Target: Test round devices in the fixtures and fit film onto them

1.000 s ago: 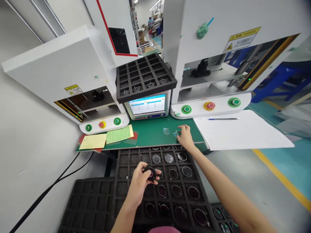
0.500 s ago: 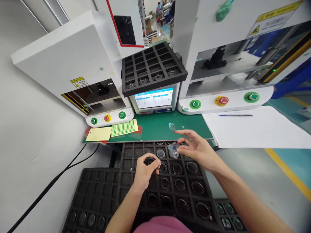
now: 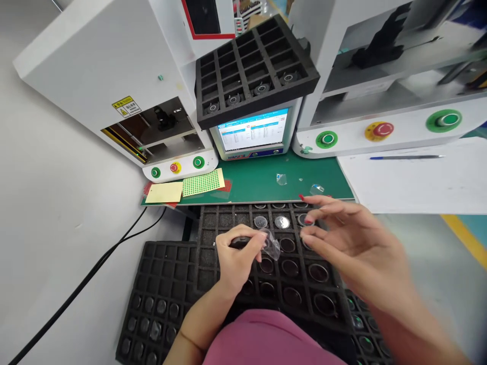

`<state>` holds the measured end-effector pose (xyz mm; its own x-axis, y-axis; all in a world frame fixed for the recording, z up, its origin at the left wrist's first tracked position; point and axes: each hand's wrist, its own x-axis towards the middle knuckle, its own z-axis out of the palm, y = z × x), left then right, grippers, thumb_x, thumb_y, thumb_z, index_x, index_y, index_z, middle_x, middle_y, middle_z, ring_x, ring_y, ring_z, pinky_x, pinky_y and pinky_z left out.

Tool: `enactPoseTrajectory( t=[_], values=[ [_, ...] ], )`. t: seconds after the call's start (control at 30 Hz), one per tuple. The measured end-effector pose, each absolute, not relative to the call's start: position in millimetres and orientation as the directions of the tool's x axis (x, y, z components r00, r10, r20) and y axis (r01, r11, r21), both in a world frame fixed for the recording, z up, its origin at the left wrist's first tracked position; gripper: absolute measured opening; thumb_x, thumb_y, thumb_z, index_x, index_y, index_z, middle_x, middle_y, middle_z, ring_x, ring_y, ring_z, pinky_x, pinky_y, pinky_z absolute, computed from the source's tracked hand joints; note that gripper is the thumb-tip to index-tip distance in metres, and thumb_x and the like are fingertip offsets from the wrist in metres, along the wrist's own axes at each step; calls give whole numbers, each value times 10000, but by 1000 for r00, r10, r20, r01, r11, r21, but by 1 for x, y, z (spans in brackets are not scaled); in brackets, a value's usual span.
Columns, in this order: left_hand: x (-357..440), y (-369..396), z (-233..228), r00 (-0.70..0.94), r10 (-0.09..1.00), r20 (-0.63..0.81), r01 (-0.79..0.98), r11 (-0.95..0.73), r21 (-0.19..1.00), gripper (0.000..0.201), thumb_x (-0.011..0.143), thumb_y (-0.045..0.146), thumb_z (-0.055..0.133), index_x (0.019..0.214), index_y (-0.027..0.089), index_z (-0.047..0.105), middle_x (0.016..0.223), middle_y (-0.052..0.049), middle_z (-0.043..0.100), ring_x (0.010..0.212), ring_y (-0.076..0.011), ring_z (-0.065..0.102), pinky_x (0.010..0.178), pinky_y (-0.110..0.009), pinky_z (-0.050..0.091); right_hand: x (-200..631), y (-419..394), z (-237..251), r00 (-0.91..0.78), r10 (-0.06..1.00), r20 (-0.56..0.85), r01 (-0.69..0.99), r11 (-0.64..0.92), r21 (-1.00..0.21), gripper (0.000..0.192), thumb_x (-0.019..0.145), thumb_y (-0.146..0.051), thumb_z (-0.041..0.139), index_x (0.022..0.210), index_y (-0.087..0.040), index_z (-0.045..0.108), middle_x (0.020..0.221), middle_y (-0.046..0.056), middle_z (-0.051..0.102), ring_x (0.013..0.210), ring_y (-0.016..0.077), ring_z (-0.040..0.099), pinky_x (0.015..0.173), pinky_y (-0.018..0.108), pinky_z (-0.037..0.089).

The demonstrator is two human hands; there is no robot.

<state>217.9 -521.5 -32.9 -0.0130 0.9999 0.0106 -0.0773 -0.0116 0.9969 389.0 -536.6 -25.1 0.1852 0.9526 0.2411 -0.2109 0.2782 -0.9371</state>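
My left hand [image 3: 236, 262] grips a round black lens part [image 3: 240, 242] above a black foam tray [image 3: 213, 223] full of round lens parts. A scrap of clear film [image 3: 272, 246] hangs at the part's right edge, pinched against my left fingers. My right hand [image 3: 352, 246] hovers just right of it, fingers spread and blurred, holding nothing that I can make out. Two more scraps of clear film [image 3: 281, 178] lie on the green mat [image 3: 251, 181] behind the tray.
Two white press machines [image 3: 95, 76] with green and red buttons flank a small screen [image 3: 252, 133] topped by another black tray [image 3: 255, 66]. Yellow and green-dotted sticker sheets [image 3: 201, 182] lie at left; white paper [image 3: 418, 182] with a pen [image 3: 407, 157] at right. A second foam tray [image 3: 160, 299] sits lower left.
My right hand came back from the green mat toward the left hand. The clear film it carried now hangs at the black part in my left hand. The view tilted downward.
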Motion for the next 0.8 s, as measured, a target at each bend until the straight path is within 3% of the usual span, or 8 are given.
enactPoseTrajectory(
  t=[0.13,0.43,0.7,0.8],
  values=[
    [218,-527,-29,14,997,78,-97,-76,992,246,776,373,773,653,164,734,607,-2,635,396,-57,501,354,-184,358,373,-544,-22,95,969,226,-307,245,-920,287,833,-125,714,1061,-274,622,1280,51,559,1049,156,670,838,289,644],
    [219,-531,-31,12,987,163,-59,-162,985,202,811,330,754,682,174,745,600,-2,643,429,-68,518,389,-192,397,364,-544,-14,177,969,175,-345,227,-910,225,793,-119,753,933,-227,615,1147,45,588,766,89,675,651,200,640],
    [224,-532,-26,-36,891,452,34,-451,892,125,823,121,698,720,180,737,596,8,659,490,-83,563,482,-203,450,364,-546,-16,257,957,136,-386,231,-893,321,732,-46,762,949,-236,620,1120,31,614,697,73,651,624,207,634],
    [226,-532,-23,-42,865,500,90,-495,864,128,810,92,691,716,171,728,575,14,653,480,-80,560,481,-196,442,363,-546,-16,281,949,146,-374,248,-894,319,725,-45,764,937,-235,621,1142,28,616,682,66,640,615,208,633]
  ],
)
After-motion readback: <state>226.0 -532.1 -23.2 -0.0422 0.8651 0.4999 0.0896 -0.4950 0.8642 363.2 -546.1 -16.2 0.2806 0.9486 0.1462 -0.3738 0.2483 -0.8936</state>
